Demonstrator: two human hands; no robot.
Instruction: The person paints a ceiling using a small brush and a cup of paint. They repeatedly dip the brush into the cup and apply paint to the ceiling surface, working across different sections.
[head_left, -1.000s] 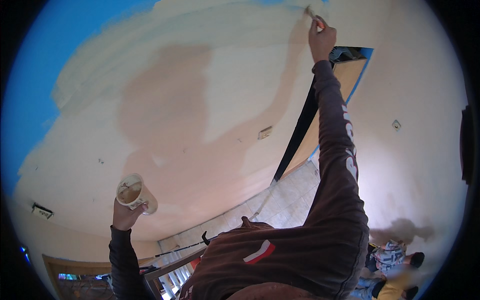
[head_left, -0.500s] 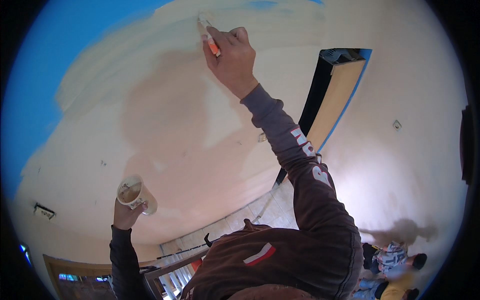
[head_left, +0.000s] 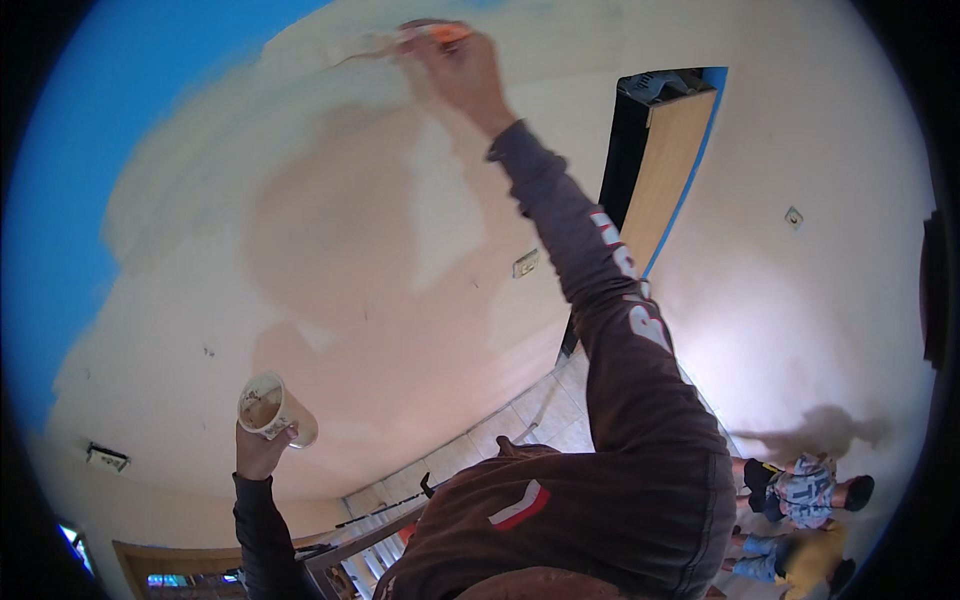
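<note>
My right hand (head_left: 468, 80) is raised at the top, its fingers closed round a paintbrush (head_left: 449, 33) with an orange part on its handle. The brush lies nearly level, bristle end leftward against or close to the wall (head_left: 200, 270); motion blurs that end, so contact is hard to judge. Fresh pale cream paint covers much of this wall, and bright blue (head_left: 80, 140) shows along the upper left. Lower left, my left hand (head_left: 258, 456) grips a pale plastic cup (head_left: 302, 424), tilted toward me, with beige paint inside.
A tall dark and wooden frame (head_left: 665, 165) stands in an opening at the right. Outlet boxes (head_left: 525, 264) (head_left: 107, 459) sit in the wall. Two people (head_left: 808, 490) are at the lower right. A metal rail (head_left: 360, 545) and floor tiles (head_left: 500, 435) lie below.
My right hand has moved up slightly, and the brush has swung from steeply slanted to nearly level. The cup is still in my left hand, a little lower in view.
</note>
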